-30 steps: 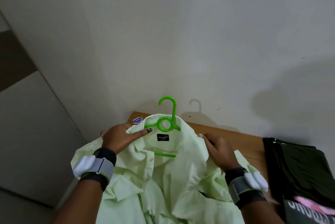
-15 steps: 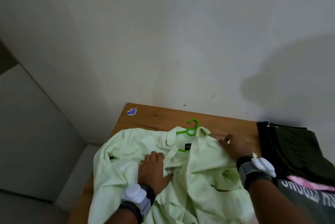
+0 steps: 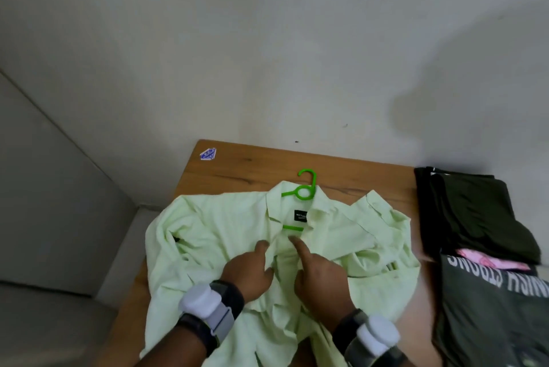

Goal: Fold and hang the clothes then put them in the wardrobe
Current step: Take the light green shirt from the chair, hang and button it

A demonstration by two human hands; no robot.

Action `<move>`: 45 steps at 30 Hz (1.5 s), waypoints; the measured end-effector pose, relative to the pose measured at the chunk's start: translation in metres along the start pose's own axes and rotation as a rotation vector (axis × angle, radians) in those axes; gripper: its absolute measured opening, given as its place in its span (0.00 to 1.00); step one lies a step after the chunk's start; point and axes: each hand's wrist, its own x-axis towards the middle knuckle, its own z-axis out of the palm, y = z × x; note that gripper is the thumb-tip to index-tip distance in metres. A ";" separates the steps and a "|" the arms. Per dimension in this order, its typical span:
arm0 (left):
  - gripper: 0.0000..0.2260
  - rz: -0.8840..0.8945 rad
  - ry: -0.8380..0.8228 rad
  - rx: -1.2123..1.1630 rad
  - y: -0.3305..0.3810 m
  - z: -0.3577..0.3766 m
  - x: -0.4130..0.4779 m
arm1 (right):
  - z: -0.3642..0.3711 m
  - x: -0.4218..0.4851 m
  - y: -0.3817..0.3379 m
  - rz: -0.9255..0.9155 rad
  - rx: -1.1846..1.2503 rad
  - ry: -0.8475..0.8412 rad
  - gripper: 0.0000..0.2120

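Starting far left: plain grey panel [image 3: 44, 188] beside the wall [image 3: 267, 69], maybe the wardrobe, can't really tell. Then the wooden table [image 3: 237, 167], little blue-and-white sticker [image 3: 208, 154] on its far left corner.

Sprawled over the middle of that, the light green shirt [image 3: 208, 227], already on the green hanger [image 3: 312, 182]. Hook poking out past the collar [image 3: 276, 203] toward the wall, crossbar peeking through the open neck just under the black label [image 3: 300, 215]. So, long axis running far-to-near: collar far, tails going out of view at the near side, front open and pretty rumpled.

Left hand [image 3: 249, 268] lying on the left front panel, forefinger out straight, thumb spread, pressing the cloth rather than gripping it as far as visible. Right hand [image 3: 319, 274] just beside it on the other panel, forefinger pointing at the crossbar, other fingers tucked under. Pinching the edge or not, can't tell. Wristbands [image 3: 208, 304] with white pods on both.

Key bit for what's next: button strip right between the two forefingers, just near of the collar, about equally close to both hands. Probably lining up the top button before lifting by the hook. Hook straight out far of the fingertips, a touch closer to the right one.

Off to the right, well apart from the hands: folded dark clothes [image 3: 469, 212], something pink [image 3: 487, 259], and a dark tee with white lettering [image 3: 490, 307].
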 end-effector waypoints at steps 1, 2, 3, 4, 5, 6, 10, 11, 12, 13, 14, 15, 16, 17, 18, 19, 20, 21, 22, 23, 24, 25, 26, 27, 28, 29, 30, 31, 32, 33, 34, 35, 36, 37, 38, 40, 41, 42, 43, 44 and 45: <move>0.25 -0.003 -0.034 0.008 0.001 -0.001 -0.001 | -0.004 -0.001 0.000 -0.019 -0.065 -0.089 0.31; 0.25 -0.004 -0.058 0.040 0.003 -0.003 0.001 | -0.008 0.001 0.001 -0.016 -0.057 -0.286 0.29; 0.24 -0.011 -0.072 0.078 0.005 -0.004 0.002 | -0.011 0.002 0.004 0.002 -0.013 -0.529 0.29; 0.23 -0.020 -0.048 0.099 0.008 -0.005 0.004 | -0.012 0.005 0.008 0.005 0.021 -0.696 0.30; 0.22 -0.030 0.007 0.085 0.012 -0.007 0.007 | -0.014 0.008 0.012 -0.001 0.049 -0.804 0.32; 0.21 -0.033 0.084 0.055 0.016 -0.008 0.012 | -0.016 0.011 0.014 -0.011 0.081 -0.864 0.32; 0.25 -0.061 0.271 0.086 0.025 -0.017 0.047 | -0.029 0.028 0.016 -0.020 0.189 -0.549 0.19; 0.25 -0.080 0.219 0.137 0.027 -0.020 0.057 | -0.029 0.035 0.017 0.027 0.252 -0.298 0.18; 0.25 -0.088 0.148 0.188 0.027 -0.022 0.065 | -0.027 0.041 0.018 0.094 0.339 -0.071 0.23; 0.23 -0.090 0.074 0.237 0.029 -0.025 0.073 | -0.023 0.050 0.020 0.166 0.423 0.075 0.28; 0.19 -0.082 0.024 0.255 0.030 -0.028 0.077 | -0.017 0.057 0.023 0.235 0.496 0.124 0.31; 0.15 -0.062 0.019 0.209 0.031 -0.031 0.078 | -0.010 0.063 0.025 0.289 0.551 0.101 0.31; 0.13 -0.036 0.055 0.097 0.028 -0.034 0.078 | -0.004 0.066 0.026 0.334 0.590 0.041 0.30; 0.11 -0.009 0.144 -0.066 0.024 -0.036 0.075 | 0.003 0.068 0.027 0.369 0.612 -0.014 0.28; 0.10 0.038 0.272 -0.285 0.019 -0.038 0.072 | 0.010 0.070 0.028 0.398 0.629 -0.045 0.27; 0.11 0.108 0.425 -0.509 0.013 -0.039 0.063 | 0.014 0.068 0.026 0.416 0.636 -0.054 0.27; 0.10 0.198 0.538 -0.634 0.007 -0.039 0.058 | 0.018 0.068 0.025 0.435 0.637 -0.046 0.29; 0.09 0.275 0.527 -0.631 0.001 -0.038 0.054 | 0.022 0.070 0.023 0.455 0.629 -0.034 0.30; 0.08 0.311 0.394 -0.534 -0.006 -0.034 0.051 | 0.025 0.071 0.021 0.471 0.612 -0.025 0.32; 0.09 0.285 0.151 -0.377 -0.010 -0.028 0.048 | 0.027 0.073 0.020 0.486 0.601 -0.024 0.33; 0.10 0.248 -0.107 -0.200 -0.012 -0.022 0.046 | 0.029 0.074 0.018 0.504 0.602 -0.017 0.34; 0.10 0.248 -0.272 -0.074 -0.015 -0.016 0.046 | 0.031 0.075 0.017 0.528 0.621 -0.007 0.33; 0.10 0.237 -0.329 -0.008 -0.017 -0.011 0.048 | 0.033 0.076 0.017 0.557 0.662 0.004 0.30; 0.11 0.209 -0.313 0.008 -0.015 -0.009 0.050 | 0.034 0.077 0.017 0.587 0.714 0.021 0.26; 0.12 0.166 -0.257 -0.006 -0.012 -0.010 0.052 | 0.035 0.077 0.017 0.612 0.767 0.037 0.22; 0.15 0.116 -0.180 -0.029 -0.008 -0.012 0.054 | 0.035 0.076 0.017 0.639 0.824 0.057 0.17; 0.16 0.073 -0.088 -0.051 -0.005 -0.014 0.056 | 0.034 0.075 0.018 0.668 0.885 0.085 0.14; 0.14 0.043 0.009 -0.093 -0.004 -0.014 0.059 | 0.032 0.073 0.018 0.695 0.943 0.124 0.13; 0.10 0.017 0.091 -0.159 -0.002 -0.016 0.061 | 0.030 0.072 0.019 0.715 0.988 0.169 0.13; 0.07 0.008 0.144 -0.222 -0.001 -0.018 0.063 | 0.029 0.071 0.019 0.729 1.025 0.209 0.12; 0.09 0.025 0.169 -0.257 0.001 -0.019 0.066 | 0.027 0.070 0.020 0.727 1.053 0.241 0.11; 0.13 0.066 0.175 -0.266 0.000 -0.019 0.069 | 0.027 0.069 0.020 0.713 1.072 0.261 0.11; 0.17 0.105 0.172 -0.251 0.001 -0.018 0.073 | 0.027 0.069 0.020 0.690 1.080 0.273 0.11; 0.19 0.136 0.169 -0.233 0.003 -0.018 0.076 | 0.028 0.067 0.019 0.668 1.082 0.284 0.12; 0.21 0.152 0.152 -0.219 0.008 -0.019 0.080 | 0.028 0.066 0.017 0.645 1.078 0.305 0.12; 0.25 0.158 0.103 -0.207 0.015 -0.017 0.091 | 0.026 0.063 0.013 0.572 1.062 0.399 0.10; 0.26 0.151 0.075 -0.201 0.019 -0.016 0.097 | 0.024 0.062 0.012 0.524 1.045 0.459 0.08; 0.27 0.139 0.044 -0.195 0.020 -0.015 0.102 | 0.023 0.061 0.011 0.474 1.016 0.493 0.05; 0.27 0.132 0.024 -0.193 0.021 -0.015 0.107 | 0.024 0.060 0.011 0.437 0.992 0.488 0.04; 0.25 0.124 0.016 -0.202 0.021 -0.014 0.110 | 0.027 0.060 0.012 0.422 0.980 0.444 0.06; 0.22 0.121 0.028 -0.230 0.020 -0.013 0.111 | 0.032 0.060 0.014 0.434 0.985 0.375 0.07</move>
